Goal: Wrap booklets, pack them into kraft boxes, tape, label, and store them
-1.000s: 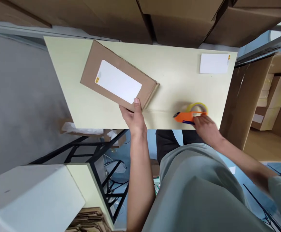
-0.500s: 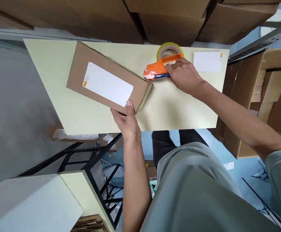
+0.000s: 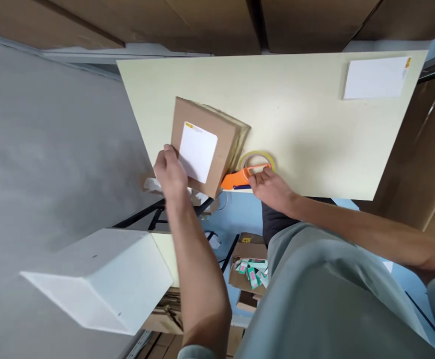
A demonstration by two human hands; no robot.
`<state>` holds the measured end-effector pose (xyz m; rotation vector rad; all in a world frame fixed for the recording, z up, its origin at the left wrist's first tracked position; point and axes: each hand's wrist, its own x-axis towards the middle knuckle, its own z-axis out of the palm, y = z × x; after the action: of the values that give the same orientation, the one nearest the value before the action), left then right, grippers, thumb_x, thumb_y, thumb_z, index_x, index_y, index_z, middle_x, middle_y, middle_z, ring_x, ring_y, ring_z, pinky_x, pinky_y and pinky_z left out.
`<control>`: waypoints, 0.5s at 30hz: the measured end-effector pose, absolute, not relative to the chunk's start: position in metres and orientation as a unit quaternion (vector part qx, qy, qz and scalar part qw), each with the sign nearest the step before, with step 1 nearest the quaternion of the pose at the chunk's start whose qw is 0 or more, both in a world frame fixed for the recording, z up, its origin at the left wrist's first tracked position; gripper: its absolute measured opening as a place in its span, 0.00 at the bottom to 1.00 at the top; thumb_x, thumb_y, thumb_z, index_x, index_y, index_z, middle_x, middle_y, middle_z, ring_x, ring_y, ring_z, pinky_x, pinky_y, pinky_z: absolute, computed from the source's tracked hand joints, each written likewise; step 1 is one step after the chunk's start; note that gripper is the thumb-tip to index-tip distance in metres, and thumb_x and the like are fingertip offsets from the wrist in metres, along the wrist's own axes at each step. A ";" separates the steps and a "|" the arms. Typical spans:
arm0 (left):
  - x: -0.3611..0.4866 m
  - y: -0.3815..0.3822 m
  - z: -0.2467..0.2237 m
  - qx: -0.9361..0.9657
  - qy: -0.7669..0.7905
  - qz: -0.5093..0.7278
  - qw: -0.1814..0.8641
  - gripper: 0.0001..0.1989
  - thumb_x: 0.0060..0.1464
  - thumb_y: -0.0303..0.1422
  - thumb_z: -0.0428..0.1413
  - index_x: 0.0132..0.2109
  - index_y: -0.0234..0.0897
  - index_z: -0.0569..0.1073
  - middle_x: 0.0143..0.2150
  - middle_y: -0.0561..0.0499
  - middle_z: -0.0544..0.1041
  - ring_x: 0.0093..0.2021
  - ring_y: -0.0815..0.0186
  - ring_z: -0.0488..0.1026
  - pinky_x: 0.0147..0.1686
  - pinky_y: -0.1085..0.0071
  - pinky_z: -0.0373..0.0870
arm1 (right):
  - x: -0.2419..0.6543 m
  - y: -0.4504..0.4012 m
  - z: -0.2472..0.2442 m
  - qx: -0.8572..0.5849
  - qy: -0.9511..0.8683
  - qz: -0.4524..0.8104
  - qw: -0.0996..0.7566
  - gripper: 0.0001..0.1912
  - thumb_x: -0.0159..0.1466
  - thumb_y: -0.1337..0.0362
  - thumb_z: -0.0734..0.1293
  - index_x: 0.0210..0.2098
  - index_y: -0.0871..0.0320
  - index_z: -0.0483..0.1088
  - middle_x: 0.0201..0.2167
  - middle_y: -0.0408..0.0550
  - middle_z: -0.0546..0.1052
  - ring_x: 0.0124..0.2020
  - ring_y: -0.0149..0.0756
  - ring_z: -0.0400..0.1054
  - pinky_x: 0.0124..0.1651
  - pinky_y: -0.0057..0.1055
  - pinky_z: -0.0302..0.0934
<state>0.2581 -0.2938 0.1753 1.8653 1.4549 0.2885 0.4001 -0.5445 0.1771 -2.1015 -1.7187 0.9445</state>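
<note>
A brown cardboard box (image 3: 225,134) with a white label (image 3: 198,152) on its face is tilted over the pale tabletop. My left hand (image 3: 172,172) grips its left edge, with the thumb near the label. My right hand (image 3: 272,189) is closed round the handle of an orange tape dispenser (image 3: 237,178) that carries a yellow-edged roll of tape (image 3: 273,159). The dispenser's front end is at the lower right corner of the box; whether tape sticks there cannot be made out.
White labels (image 3: 376,79) lie at the back right of the table (image 3: 315,109). Large cartons (image 3: 210,25) stand behind it, and another carton (image 3: 415,144) is to the right. Below are a white box (image 3: 127,279) and an open carton of small green packs (image 3: 253,274).
The box has turned and come nearer to me; my left hand has shifted to its left edge. My right hand has brought the tape dispenser down from the back to the box's near corner.
</note>
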 end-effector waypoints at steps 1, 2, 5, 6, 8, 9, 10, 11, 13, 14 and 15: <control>0.267 -0.300 0.172 0.705 0.625 0.151 0.299 0.25 0.75 0.53 0.47 0.34 0.42 0.69 0.39 0.50 0.81 0.55 0.51 0.78 0.61 0.50 0.69 | 0.391 -0.545 0.178 -0.725 -0.584 0.336 0.142 0.18 0.73 0.78 0.55 0.49 0.62 0.76 0.41 0.59 0.85 0.45 0.49 0.81 0.63 0.55 0.71; 0.276 -0.307 0.169 0.686 0.661 0.181 0.244 0.24 0.75 0.52 0.46 0.34 0.43 0.68 0.40 0.47 0.81 0.56 0.50 0.78 0.61 0.51 0.68 | 0.385 -0.545 0.179 -0.727 -0.576 0.343 0.148 0.19 0.74 0.78 0.55 0.49 0.61 0.76 0.41 0.58 0.85 0.45 0.50 0.81 0.62 0.55 0.71; 0.294 -0.325 0.167 0.672 0.679 0.202 0.216 0.23 0.75 0.54 0.45 0.36 0.46 0.67 0.45 0.43 0.82 0.60 0.48 0.77 0.62 0.51 0.67 | 0.385 -0.550 0.180 -0.732 -0.565 0.348 0.152 0.20 0.74 0.78 0.55 0.49 0.61 0.76 0.41 0.57 0.84 0.45 0.49 0.80 0.62 0.55 0.72; 0.296 -0.328 0.167 0.674 0.674 0.199 0.227 0.23 0.74 0.55 0.45 0.36 0.46 0.67 0.46 0.43 0.83 0.61 0.48 0.76 0.63 0.51 0.67 | 0.388 -0.553 0.179 -0.733 -0.563 0.349 0.154 0.20 0.74 0.78 0.54 0.50 0.60 0.76 0.41 0.57 0.84 0.45 0.49 0.80 0.63 0.55 0.71; 0.295 -0.328 0.169 0.676 0.668 0.198 0.241 0.23 0.75 0.54 0.44 0.37 0.46 0.67 0.47 0.43 0.83 0.62 0.48 0.76 0.62 0.52 0.68 | 0.397 -0.562 0.179 -0.726 -0.562 0.359 0.165 0.21 0.74 0.79 0.55 0.51 0.59 0.76 0.41 0.55 0.84 0.45 0.48 0.80 0.66 0.55 0.70; 0.294 -0.327 0.169 0.675 0.668 0.196 0.242 0.22 0.75 0.54 0.45 0.37 0.46 0.67 0.47 0.43 0.83 0.62 0.48 0.76 0.62 0.53 0.68 | 0.401 -0.568 0.179 -0.720 -0.564 0.365 0.171 0.21 0.74 0.79 0.55 0.53 0.59 0.76 0.41 0.54 0.84 0.45 0.47 0.80 0.67 0.54 0.70; 0.293 -0.326 0.169 0.673 0.674 0.193 0.236 0.22 0.76 0.52 0.45 0.37 0.46 0.68 0.46 0.44 0.83 0.61 0.48 0.77 0.61 0.54 0.68 | 0.406 -0.575 0.180 -0.715 -0.569 0.368 0.173 0.21 0.74 0.79 0.56 0.54 0.59 0.75 0.41 0.54 0.85 0.46 0.47 0.80 0.68 0.53 0.70; 0.293 -0.325 0.169 0.670 0.682 0.188 0.224 0.21 0.76 0.50 0.46 0.37 0.45 0.69 0.45 0.45 0.82 0.59 0.49 0.78 0.60 0.55 0.68 | 0.412 -0.584 0.182 -0.711 -0.578 0.363 0.168 0.22 0.73 0.79 0.56 0.56 0.59 0.75 0.42 0.54 0.85 0.46 0.47 0.80 0.68 0.52 0.70; 0.294 -0.324 0.170 0.670 0.696 0.174 0.192 0.21 0.78 0.46 0.46 0.38 0.43 0.71 0.42 0.47 0.82 0.54 0.53 0.79 0.56 0.57 0.67 | 0.430 -0.604 0.187 -0.705 -0.609 0.335 0.138 0.22 0.73 0.79 0.58 0.60 0.61 0.74 0.45 0.56 0.85 0.48 0.47 0.80 0.66 0.49 0.70; 0.296 -0.325 0.170 0.675 0.697 0.166 0.176 0.21 0.79 0.45 0.44 0.38 0.42 0.72 0.41 0.47 0.82 0.51 0.54 0.80 0.54 0.59 0.67 | 0.444 -0.615 0.190 -0.704 -0.627 0.314 0.113 0.23 0.73 0.79 0.58 0.61 0.64 0.73 0.45 0.57 0.86 0.49 0.47 0.80 0.66 0.48 0.71; 0.298 -0.326 0.171 0.681 0.696 0.159 0.163 0.23 0.80 0.44 0.43 0.39 0.41 0.73 0.40 0.47 0.82 0.48 0.56 0.79 0.53 0.60 0.67 | 0.461 -0.625 0.195 -0.703 -0.642 0.294 0.084 0.23 0.72 0.79 0.58 0.62 0.65 0.73 0.45 0.58 0.86 0.49 0.47 0.80 0.64 0.46 0.71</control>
<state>0.2981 -0.3260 0.1707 1.9432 1.9844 0.4526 0.4608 -0.6246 0.1945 -2.0968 -1.9158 0.8772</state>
